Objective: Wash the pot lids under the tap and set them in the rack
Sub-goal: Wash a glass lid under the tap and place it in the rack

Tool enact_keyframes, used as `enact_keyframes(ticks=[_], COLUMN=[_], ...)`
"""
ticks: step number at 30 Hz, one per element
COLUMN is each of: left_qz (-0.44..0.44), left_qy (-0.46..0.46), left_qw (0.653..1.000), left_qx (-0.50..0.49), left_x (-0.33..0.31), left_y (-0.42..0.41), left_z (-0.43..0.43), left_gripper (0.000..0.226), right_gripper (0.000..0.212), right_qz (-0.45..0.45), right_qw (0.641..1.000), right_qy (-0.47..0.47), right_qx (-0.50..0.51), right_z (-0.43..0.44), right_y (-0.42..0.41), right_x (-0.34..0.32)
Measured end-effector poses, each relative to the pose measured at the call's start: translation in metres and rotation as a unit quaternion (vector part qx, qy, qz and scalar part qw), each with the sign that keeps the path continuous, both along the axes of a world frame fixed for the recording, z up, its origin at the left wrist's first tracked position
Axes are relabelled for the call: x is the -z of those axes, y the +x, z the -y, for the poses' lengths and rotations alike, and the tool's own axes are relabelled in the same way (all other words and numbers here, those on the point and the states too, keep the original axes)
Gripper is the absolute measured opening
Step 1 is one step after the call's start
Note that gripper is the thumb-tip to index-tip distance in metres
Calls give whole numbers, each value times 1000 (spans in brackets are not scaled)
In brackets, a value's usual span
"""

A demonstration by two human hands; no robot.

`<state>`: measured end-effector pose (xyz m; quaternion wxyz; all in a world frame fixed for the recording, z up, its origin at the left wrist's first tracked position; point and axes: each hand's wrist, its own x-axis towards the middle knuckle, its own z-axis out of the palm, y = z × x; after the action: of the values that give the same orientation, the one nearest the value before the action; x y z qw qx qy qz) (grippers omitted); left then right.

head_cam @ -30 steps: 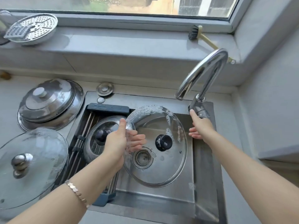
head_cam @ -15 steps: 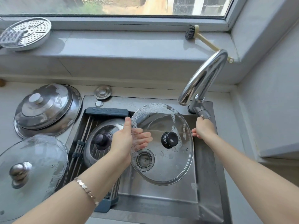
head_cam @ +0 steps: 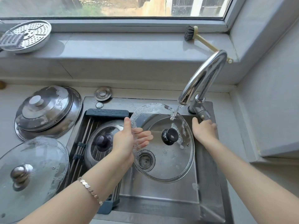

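While tap water (head_cam: 176,111) strikes its far edge, round soapy glass lid (head_cam: 163,168) hangs over steel sink (head_cam: 161,199), left rim pinched by left hand (head_cam: 124,143), dark-framed rack (head_cam: 106,113) beside it; right hand (head_cam: 203,133) at chrome lever (head_cam: 202,114), grip unclear.

Rack (head_cam: 106,113) sits in L part of sink (head_cam: 161,199) w/ racked lid (head_cam: 103,143) in it. Held lid (head_cam: 169,162) hangs over sink centre in L hand (head_cam: 124,139), under tap (head_cam: 203,78) spout. Tap stands at back-R corner; R hand (head_cam: 203,131) grips tap lever (head_cam: 202,115). On counter (head_cam: 9,101) L of sink: rear lid (head_cam: 47,110) behind front lid (head_cam: 32,175). Windowsill (head_cam: 113,46) behind: steamer plate (head_cam: 27,36) far L, brush (head_cam: 191,33) R.
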<state>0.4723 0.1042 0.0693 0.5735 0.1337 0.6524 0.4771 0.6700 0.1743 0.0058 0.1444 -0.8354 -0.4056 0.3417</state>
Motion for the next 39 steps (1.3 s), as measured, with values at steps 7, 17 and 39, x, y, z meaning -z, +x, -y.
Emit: enact_keyframes(ticks=[7, 17, 39], left_qz=[20, -11, -79], left_qy=[-1, 4, -10], left_qw=[999, 999, 997], left_qx=[-43, -34, -8], left_x=[-2, -9, -3], left_y=[-8, -27, 14], left_z=[1, 11, 34], left_gripper=[52, 49, 52], right_gripper=[16, 23, 73], right_qz=[-199, -509, 60], right_qw=[941, 843, 880], right_qy=[140, -8, 123], right_qx=[-233, -176, -454], right_z=[59, 57, 64], right_y=[-51, -47, -102], right_x=[-46, -51, -55])
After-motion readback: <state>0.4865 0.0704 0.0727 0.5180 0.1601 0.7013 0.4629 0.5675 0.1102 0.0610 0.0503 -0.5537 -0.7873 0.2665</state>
